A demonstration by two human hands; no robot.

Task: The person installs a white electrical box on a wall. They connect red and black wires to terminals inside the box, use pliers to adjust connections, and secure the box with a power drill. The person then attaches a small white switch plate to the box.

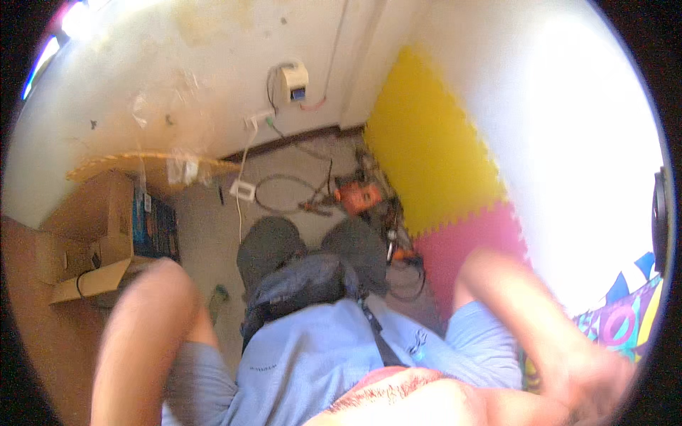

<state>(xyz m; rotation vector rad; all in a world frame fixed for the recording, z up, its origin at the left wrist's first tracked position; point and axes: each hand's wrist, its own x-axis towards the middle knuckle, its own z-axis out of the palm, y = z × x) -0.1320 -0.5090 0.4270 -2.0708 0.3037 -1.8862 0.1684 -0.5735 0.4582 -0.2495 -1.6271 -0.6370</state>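
My right hand (pixel 593 380) is raised at the lower right, smeared by motion, with the elbow bent below it. Its fingers are too blurred to show whether they hold anything. Behind it is a patterned, many-coloured cloth (pixel 618 323). My left forearm (pixel 131 355) rises from its bent elbow and leaves the picture at the lower edge, so my left hand is out of sight. A dark waist bag (pixel 305 287) sits at the front of my blue shirt (pixel 305 348), with a black strap (pixel 380 341) running up from it.
An open cardboard box (pixel 92 227) stands at the left. On the floor lie an orange tool (pixel 359 197), black cables (pixel 284 177) and a white extension socket (pixel 242 190). Yellow (pixel 433 149) and pink (pixel 465 248) foam mats lean against the right wall. A wall box (pixel 294 82) hangs ahead.
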